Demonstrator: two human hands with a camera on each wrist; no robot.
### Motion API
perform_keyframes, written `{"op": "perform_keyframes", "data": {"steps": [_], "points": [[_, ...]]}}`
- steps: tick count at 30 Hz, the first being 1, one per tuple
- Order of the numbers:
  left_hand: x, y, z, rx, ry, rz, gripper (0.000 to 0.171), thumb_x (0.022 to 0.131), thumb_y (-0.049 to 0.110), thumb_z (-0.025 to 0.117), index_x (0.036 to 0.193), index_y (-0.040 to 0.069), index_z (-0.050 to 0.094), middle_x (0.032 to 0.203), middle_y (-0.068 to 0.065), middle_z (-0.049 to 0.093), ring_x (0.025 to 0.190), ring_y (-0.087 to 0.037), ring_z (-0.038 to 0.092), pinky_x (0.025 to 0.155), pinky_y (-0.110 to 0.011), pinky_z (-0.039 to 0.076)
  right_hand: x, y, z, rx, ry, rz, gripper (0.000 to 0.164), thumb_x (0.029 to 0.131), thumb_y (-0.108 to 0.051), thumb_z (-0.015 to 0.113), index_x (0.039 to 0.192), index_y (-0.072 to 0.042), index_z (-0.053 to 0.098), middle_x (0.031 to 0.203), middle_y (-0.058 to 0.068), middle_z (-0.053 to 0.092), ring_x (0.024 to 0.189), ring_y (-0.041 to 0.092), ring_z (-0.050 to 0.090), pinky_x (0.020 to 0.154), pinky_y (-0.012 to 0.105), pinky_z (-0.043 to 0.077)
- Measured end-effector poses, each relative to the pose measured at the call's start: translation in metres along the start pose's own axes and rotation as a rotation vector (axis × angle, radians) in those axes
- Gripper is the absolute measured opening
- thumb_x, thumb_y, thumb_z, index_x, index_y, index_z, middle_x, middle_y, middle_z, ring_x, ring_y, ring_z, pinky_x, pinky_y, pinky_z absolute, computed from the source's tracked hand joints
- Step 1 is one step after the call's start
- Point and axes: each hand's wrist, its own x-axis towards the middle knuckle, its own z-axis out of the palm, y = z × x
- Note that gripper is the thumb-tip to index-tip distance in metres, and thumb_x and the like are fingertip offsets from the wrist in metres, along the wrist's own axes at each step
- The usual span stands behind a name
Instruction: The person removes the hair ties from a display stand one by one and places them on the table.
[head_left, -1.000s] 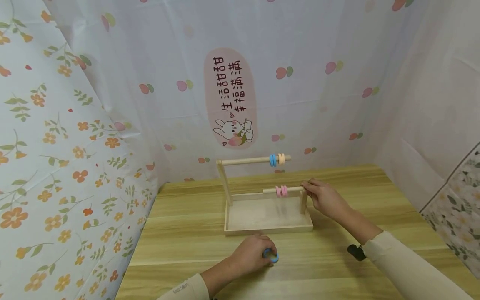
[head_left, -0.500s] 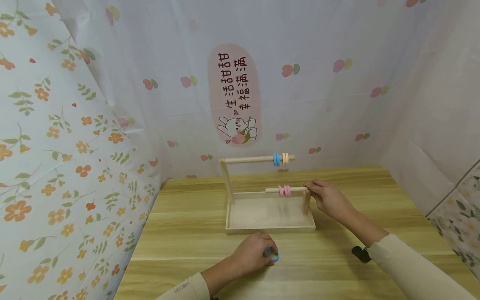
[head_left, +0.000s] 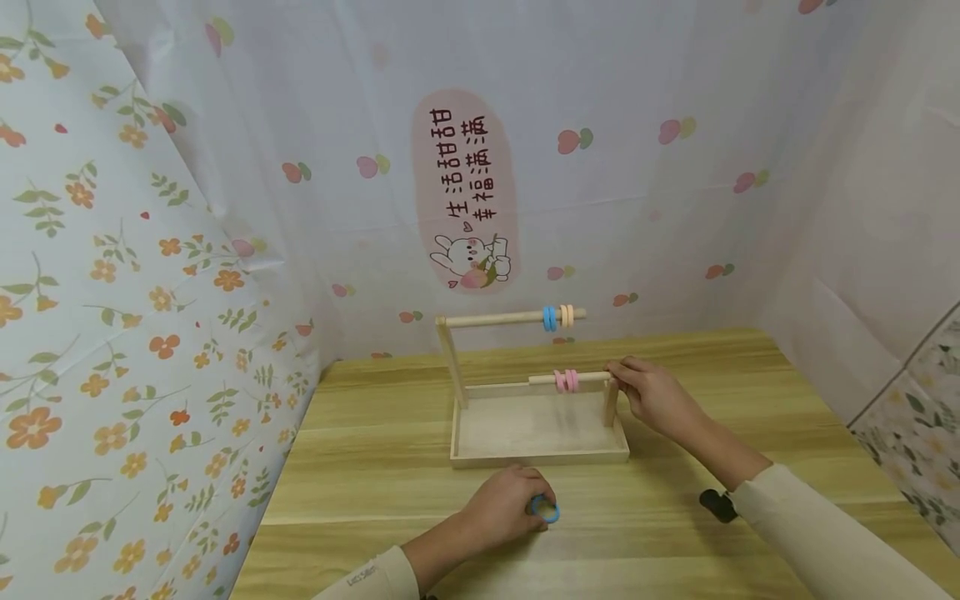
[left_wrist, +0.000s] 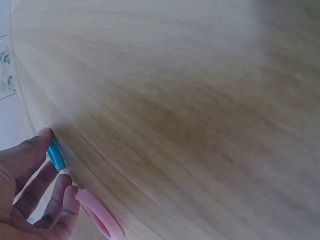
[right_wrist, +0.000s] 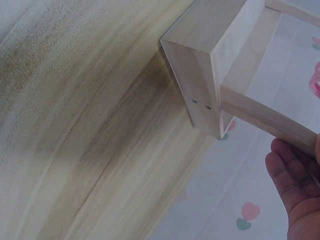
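Observation:
Below the front of a wooden rack (head_left: 540,459), my left hand (head_left: 501,507) pinches a blue ring (head_left: 556,512) between thumb and fingers, low over the table. In the left wrist view a pink ring (left_wrist: 102,216) is beside the lower fingers of that hand; whether they touch it I cannot tell. With its fingertips my right hand (head_left: 658,402) holds the top of the rack's short post (right_wrist: 270,116), where the lower rod (head_left: 542,380) begins. Pink rings (head_left: 573,381) hang on that rod. The upper rod (head_left: 495,319) carries blue rings (head_left: 550,318) and peach rings (head_left: 567,316).
The rack stands on a wood-grain table (head_left: 360,500). Behind it hangs a printed cloth (head_left: 637,225), and a floral cloth (head_left: 150,333) borders the left side. A dark object (head_left: 717,505) shows beside the right sleeve.
The head view has shifted slightly. Both hands keep their places, the left with the blue ring and the right on the short post.

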Motion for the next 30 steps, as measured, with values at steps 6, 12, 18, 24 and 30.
{"op": "perform_keyframes", "data": {"steps": [6,12,18,24,30], "points": [[-0.002,0.001,-0.001,-0.012,-0.010,-0.011,0.033,0.087,0.029,0.097,0.116,0.023,0.083,0.123,0.012,0.080,0.114,-0.003,0.070,0.097,-0.014,0.056,0.001,0.000,0.000,-0.007,-0.003,-0.002,0.028,0.095,0.011,0.079,0.122,0.009,0.080,0.105,0.016,0.077,0.073,0.017,0.067,0.061,0.031,0.057],[-0.004,0.000,-0.005,-0.043,-0.019,-0.011,0.033,0.091,0.032,0.094,0.121,0.023,0.082,0.127,0.010,0.078,0.120,-0.005,0.071,0.104,-0.019,0.058,0.001,-0.001,-0.001,-0.004,-0.029,0.017,0.028,0.096,0.010,0.077,0.125,0.009,0.079,0.107,0.017,0.077,0.075,0.020,0.069,0.062,0.033,0.058],[-0.003,-0.003,-0.010,-0.101,0.030,-0.008,0.029,0.102,0.038,0.082,0.125,0.020,0.080,0.124,0.009,0.078,0.113,-0.006,0.075,0.097,-0.018,0.060,-0.001,-0.002,-0.001,-0.002,-0.026,0.022,0.028,0.097,0.010,0.077,0.124,0.010,0.079,0.107,0.018,0.078,0.076,0.022,0.071,0.063,0.035,0.060],[0.003,-0.008,-0.018,-0.225,0.125,-0.066,0.027,0.109,0.038,0.074,0.124,0.017,0.080,0.121,0.007,0.078,0.105,-0.011,0.075,0.086,-0.015,0.059,-0.002,-0.001,-0.001,0.016,-0.040,0.031,0.029,0.096,0.011,0.077,0.125,0.010,0.078,0.109,0.018,0.078,0.075,0.019,0.069,0.062,0.033,0.059],[0.009,-0.014,-0.027,-0.356,0.200,-0.138,0.018,0.111,0.029,0.072,0.119,0.016,0.081,0.117,0.003,0.079,0.106,-0.017,0.078,0.089,-0.020,0.062,0.000,0.000,0.001,0.021,-0.023,0.021,0.030,0.095,0.012,0.077,0.125,0.010,0.079,0.107,0.017,0.077,0.072,0.016,0.067,0.060,0.031,0.058]]}}
